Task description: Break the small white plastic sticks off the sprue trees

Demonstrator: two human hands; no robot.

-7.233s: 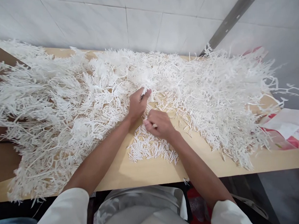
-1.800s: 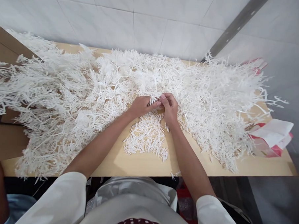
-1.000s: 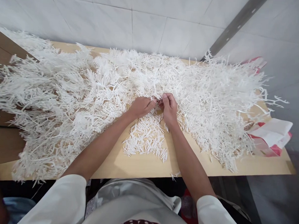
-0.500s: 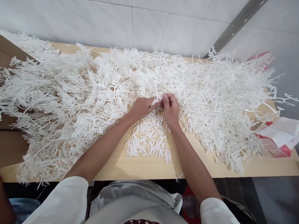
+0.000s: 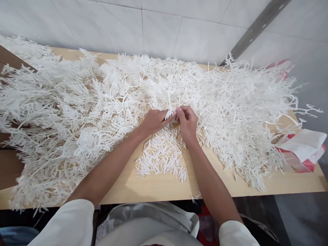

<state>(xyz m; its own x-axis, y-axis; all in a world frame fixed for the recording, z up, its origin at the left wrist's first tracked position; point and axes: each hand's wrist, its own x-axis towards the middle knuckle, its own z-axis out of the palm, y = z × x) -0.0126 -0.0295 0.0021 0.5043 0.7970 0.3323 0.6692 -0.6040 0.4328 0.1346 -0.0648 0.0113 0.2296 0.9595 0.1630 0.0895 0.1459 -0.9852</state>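
Fingertips of both hands meet over the middle of the wooden table point(image 5: 142, 191). My left hand point(image 5: 154, 121) is closed on a small white branched plastic sprig point(image 5: 169, 112), whose tips stick up past the fingers. My right hand point(image 5: 188, 120) pinches at the same spot, thumb against forefinger; what lies between them is too small to make out. Below the hands is a low heap of short white plastic sticks point(image 5: 162, 155). Large piles of branched white plastic pieces point(image 5: 81, 94) surround the hands to the left, behind and to the right.
At the right end stands a red and white bag point(image 5: 301, 150), with another red and white bag point(image 5: 282, 68) behind the pile. Brown cardboard point(image 5: 1, 166) is at the left. A tiled wall point(image 5: 111, 22) and a metal post point(image 5: 255, 32) rise behind. Part of another person shows at lower left.
The view has shifted slightly. Both hands stay together at the same place, with the right thumb and forefinger slightly repositioned beside the sprig.
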